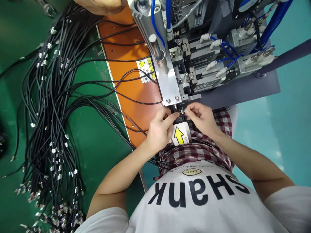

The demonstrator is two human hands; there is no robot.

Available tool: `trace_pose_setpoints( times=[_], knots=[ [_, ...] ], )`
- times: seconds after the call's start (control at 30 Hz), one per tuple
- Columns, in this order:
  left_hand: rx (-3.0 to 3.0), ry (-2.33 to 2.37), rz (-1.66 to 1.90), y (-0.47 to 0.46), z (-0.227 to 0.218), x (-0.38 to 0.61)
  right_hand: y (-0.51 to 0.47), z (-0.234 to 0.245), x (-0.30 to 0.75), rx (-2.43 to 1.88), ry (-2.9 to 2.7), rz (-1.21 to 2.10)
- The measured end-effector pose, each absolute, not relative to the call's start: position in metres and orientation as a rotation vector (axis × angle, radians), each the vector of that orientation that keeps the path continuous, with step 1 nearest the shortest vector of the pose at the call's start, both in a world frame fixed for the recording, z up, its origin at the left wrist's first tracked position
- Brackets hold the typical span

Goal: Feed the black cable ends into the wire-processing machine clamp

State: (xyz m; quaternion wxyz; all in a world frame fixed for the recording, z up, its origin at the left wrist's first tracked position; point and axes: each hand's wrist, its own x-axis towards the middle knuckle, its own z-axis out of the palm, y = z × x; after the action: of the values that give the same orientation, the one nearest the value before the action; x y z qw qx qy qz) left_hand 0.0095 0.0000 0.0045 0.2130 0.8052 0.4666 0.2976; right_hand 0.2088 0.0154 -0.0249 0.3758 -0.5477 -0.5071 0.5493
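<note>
Factory assembly station, cable or wire-harness production. Directly beyond the left hand (pixel 159 129) stands a pneumatic press machine (pixel 184 64) with blue air hoses (pixel 157 19) and a yellow warning label (pixel 145 69). Left of that hand, a large bundle of black cables (pixel 53 106) with metal terminals lies across the green worktop (pixel 97 149).

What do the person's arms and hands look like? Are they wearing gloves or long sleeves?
No gloves and no long sleeves. Both the left hand and the right hand are bare, with no rings, watch or bracelet showing. The forearms are bare too. Short white T-shirt sleeves cover only the upper arms.
</note>
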Motion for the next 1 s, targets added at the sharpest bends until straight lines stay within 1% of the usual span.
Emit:
trace_pose_setpoints(
  times=[0.27,0.37,0.5,0.57,0.6,0.73,0.77,0.83,1.0],
  knots=[
    [2.330,1.415,0.630,-0.002,0.008,0.012,0.013,-0.013,0.207,-1.550,-1.463,1.317],
    [2.329,1.436,0.596,-0.003,0.010,0.012,0.011,-0.007,0.204,-1.616,-1.564,1.175],
    [2.317,1.445,0.578,-0.003,0.011,0.012,0.010,0.001,0.201,-1.707,-1.766,0.892],
    [2.326,1.450,0.574,-0.004,0.011,0.012,0.012,0.002,0.201,-1.733,-1.805,0.834],
    [2.329,1.451,0.573,-0.004,0.010,0.012,0.013,0.000,0.202,-1.728,-1.775,0.897],
    [2.321,1.428,0.597,-0.005,0.009,0.012,0.019,-0.015,0.209,-1.506,-1.356,1.529],
    [2.324,1.421,0.610,-0.005,0.008,0.012,0.020,-0.019,0.211,-1.435,-1.257,1.623],
    [2.336,1.417,0.642,-0.005,0.006,0.011,0.020,-0.026,0.214,-1.369,-1.168,1.660],
    [2.331,1.384,0.720,-0.004,0.001,0.010,0.017,-0.025,0.214,-1.395,-1.296,1.521]
  ],
)
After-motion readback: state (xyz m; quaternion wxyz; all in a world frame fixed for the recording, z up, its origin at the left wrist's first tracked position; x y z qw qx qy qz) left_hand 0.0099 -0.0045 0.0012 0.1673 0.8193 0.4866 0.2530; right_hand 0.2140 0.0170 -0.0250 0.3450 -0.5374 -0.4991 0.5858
